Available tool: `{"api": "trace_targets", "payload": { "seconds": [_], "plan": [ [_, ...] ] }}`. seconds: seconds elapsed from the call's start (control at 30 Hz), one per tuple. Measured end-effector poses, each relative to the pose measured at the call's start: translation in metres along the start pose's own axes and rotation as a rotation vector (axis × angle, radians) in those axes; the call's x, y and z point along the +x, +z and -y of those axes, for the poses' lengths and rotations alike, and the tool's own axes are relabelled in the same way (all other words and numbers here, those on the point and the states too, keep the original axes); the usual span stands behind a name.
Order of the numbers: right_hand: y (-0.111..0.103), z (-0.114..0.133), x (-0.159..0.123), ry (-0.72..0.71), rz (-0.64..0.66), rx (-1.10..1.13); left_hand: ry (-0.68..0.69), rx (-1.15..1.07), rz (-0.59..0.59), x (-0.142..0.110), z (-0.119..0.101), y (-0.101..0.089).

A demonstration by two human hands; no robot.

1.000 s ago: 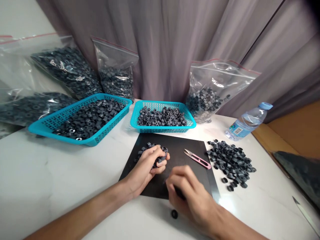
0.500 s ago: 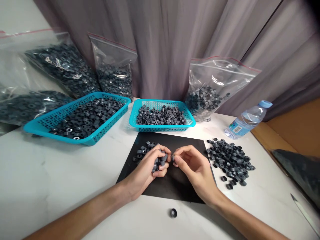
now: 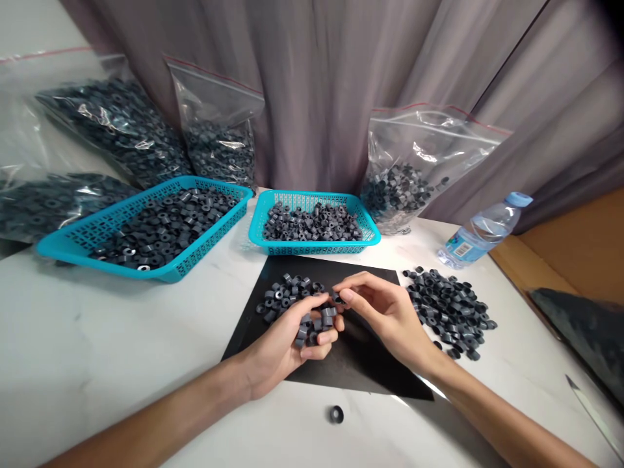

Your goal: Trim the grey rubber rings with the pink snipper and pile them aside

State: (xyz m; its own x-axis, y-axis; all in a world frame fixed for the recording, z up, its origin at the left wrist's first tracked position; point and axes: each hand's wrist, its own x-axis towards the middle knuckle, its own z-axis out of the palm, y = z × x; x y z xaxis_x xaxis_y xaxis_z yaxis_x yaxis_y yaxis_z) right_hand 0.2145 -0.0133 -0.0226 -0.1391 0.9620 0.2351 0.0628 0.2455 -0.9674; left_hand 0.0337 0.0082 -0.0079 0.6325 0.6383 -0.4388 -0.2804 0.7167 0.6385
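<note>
My left hand point(image 3: 280, 341) is cupped palm up around several small dark grey plastic rings point(image 3: 312, 330). Between the thumb and fingertips of my right hand point(image 3: 390, 309), a single plastic ring point(image 3: 337, 298) is pinched, close to the left thumb tip. Both hands are above a black mat point(image 3: 361, 364). Behind the left hand, a loose heap of grey rings point(image 3: 285, 291) lies on the mat. Another heap of dark rings point(image 3: 451, 312) is on the white table, right of the right hand. One lone ring point(image 3: 336, 414) lies in front of the mat.
Two blue baskets, a left one point(image 3: 170, 272) and a middle one point(image 3: 314, 247), hold many rings. Clear zip bags of rings stand behind, including a right bag point(image 3: 400, 188) and a left bag point(image 3: 219, 149). A water bottle point(image 3: 482, 231) stands at right, near a cardboard box point(image 3: 575, 240).
My left hand has opened out somewhat, showing more of the rings in its palm. My right hand has risen slightly, bringing its ring near the left thumb.
</note>
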Motion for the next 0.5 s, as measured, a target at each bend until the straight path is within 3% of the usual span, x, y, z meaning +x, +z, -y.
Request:
{"api": "trace_targets", "payload": {
  "seconds": [0.5],
  "plan": [
    [-0.015,0.015,0.007,0.019,0.247,-0.188,0.04,0.197,0.059,0.001,0.0,-0.005]
  ]
}}
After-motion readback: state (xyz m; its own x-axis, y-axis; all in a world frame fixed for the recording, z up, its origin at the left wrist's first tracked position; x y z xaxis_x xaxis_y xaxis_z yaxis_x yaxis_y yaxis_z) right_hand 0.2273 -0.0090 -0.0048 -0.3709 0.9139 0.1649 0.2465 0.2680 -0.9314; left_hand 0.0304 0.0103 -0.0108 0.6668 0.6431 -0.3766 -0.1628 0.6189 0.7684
